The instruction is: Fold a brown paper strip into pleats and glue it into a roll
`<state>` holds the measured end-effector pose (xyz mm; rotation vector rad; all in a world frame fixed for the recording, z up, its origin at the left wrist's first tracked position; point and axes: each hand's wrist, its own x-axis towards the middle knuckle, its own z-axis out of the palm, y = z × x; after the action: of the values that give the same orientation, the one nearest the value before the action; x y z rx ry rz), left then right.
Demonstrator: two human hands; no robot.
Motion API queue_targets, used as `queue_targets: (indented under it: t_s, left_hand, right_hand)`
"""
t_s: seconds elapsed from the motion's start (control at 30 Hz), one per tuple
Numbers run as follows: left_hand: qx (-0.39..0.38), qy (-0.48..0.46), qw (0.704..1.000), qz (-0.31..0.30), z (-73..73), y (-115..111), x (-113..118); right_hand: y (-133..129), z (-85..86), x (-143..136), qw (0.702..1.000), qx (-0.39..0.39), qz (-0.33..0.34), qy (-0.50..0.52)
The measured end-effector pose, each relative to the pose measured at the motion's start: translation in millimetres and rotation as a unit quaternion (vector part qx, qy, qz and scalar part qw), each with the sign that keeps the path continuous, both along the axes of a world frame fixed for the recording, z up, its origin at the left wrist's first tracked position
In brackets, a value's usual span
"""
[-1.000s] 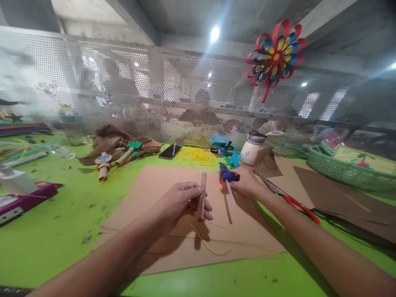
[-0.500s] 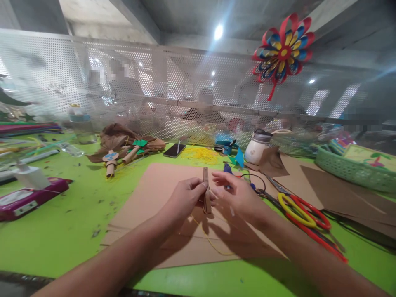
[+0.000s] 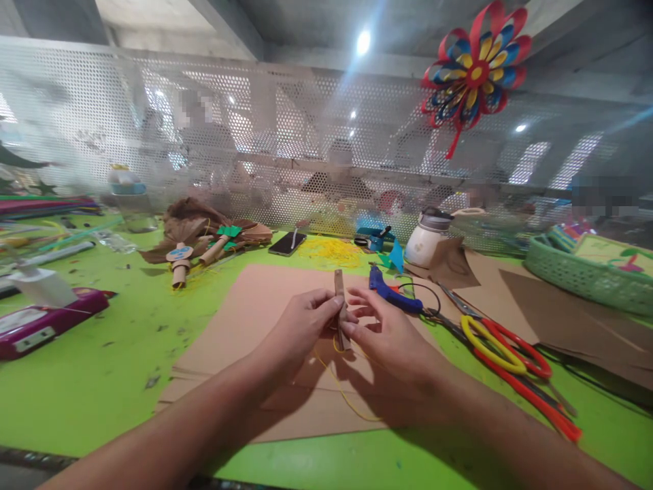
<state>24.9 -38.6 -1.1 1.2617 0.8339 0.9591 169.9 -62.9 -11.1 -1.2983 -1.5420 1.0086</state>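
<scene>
A narrow brown paper strip point(image 3: 339, 289) stands upright between my hands, above brown paper sheets point(image 3: 255, 289). My left hand point(image 3: 310, 320) pinches it with thumb and fingers. My right hand point(image 3: 388, 327) is at its right side, thumb and a fingertip at the strip's lower part, the other fingers loosely curled. Thin yellow string point(image 3: 347, 400) loops at the strip's lower end and trails over the sheets. Just beyond my right hand lies a blue glue gun point(image 3: 395, 292).
Scissors with red and yellow handles point(image 3: 494, 347) lie at the right, near a green basket point(image 3: 586, 279). Further back are a phone point(image 3: 287, 243), yellow shreds point(image 3: 331, 252) and a white jar point(image 3: 426, 241). Paper figures point(image 3: 179, 265) and a purple power strip point(image 3: 51, 323) are at the left.
My right hand has come in to the strip, its thumb now at the lower part. The blue glue gun shows more fully. The view has shifted slightly.
</scene>
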Motion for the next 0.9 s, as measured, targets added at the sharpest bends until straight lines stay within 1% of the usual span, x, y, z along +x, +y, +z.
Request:
queue_targets:
  t_s: [0.17, 0.37, 0.57, 0.7, 0.9]
  left_hand:
    - [-0.026, -0.020, 0.999, -0.016, -1.0, 1.2, -0.4]
    - [-0.052, -0.035, 0.997, -0.039, -1.6, 3.0, -2.2]
    - [-0.074, -0.037, 0.995, -0.048, -0.4, 1.4, -1.0]
    - [-0.074, -0.063, 0.993, -0.062, -2.6, 2.0, -1.8]
    - [-0.057, -0.094, 0.987, -0.121, -3.9, 4.0, -4.5]
  right_hand:
    - [-0.9, -3.3, 0.5, 1.000, -0.009, 0.008, 0.015]
    - [-3.4, -0.3, -0.9, 1.000, -0.001, 0.002, 0.007]
    - [-4.2, -1.2, -1.1, 1.000, -0.011, 0.007, 0.024]
    - [-5.2, -0.6, -1.7, 0.999, -0.020, 0.006, 0.030]
    - [-6.9, 3.9, -1.4, 0.998, -0.026, 0.011, 0.050]
